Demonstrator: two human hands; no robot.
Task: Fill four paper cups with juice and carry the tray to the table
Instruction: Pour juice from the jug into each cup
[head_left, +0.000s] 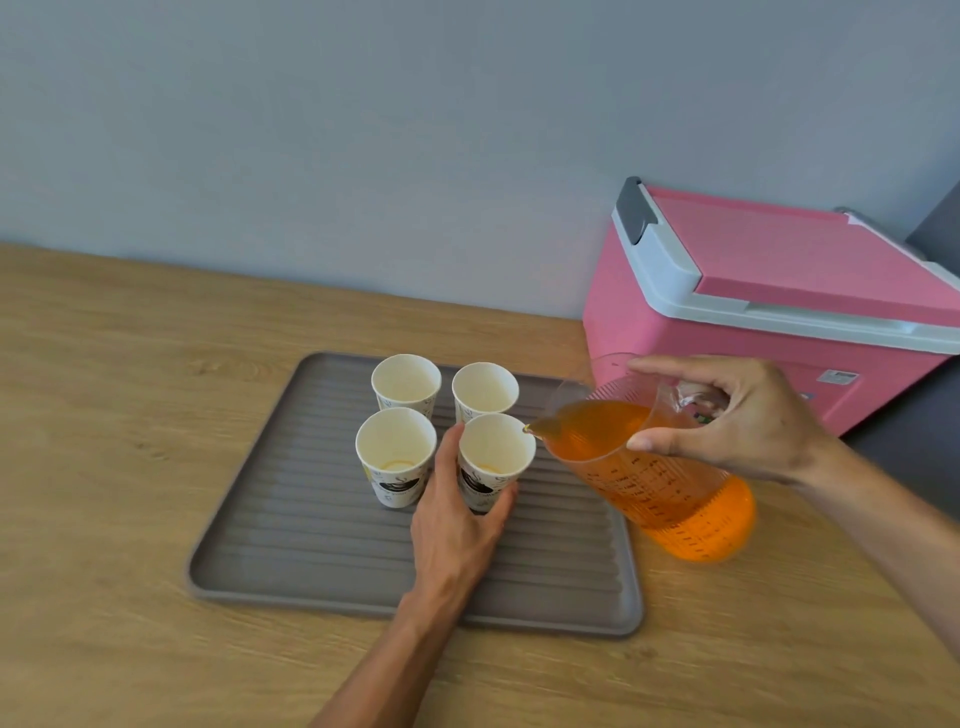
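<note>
We steadied the near-right cup (496, 457) in our left grip (462, 525); our right grip (727, 421) tilted the jug (660, 483). Near cups barely filled, far two empty; tray (291, 545) uncarried.

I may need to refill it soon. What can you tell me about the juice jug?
The jug is clear plastic with printed measuring marks, a handle and a pouring lip, and holds plenty of orange juice. The right hand grips it at the handle and rim, tilted left. Its spout sits at the rim of the near right cup, which the left hand steadies on the grey tray. No stream is clearly visible.
</note>
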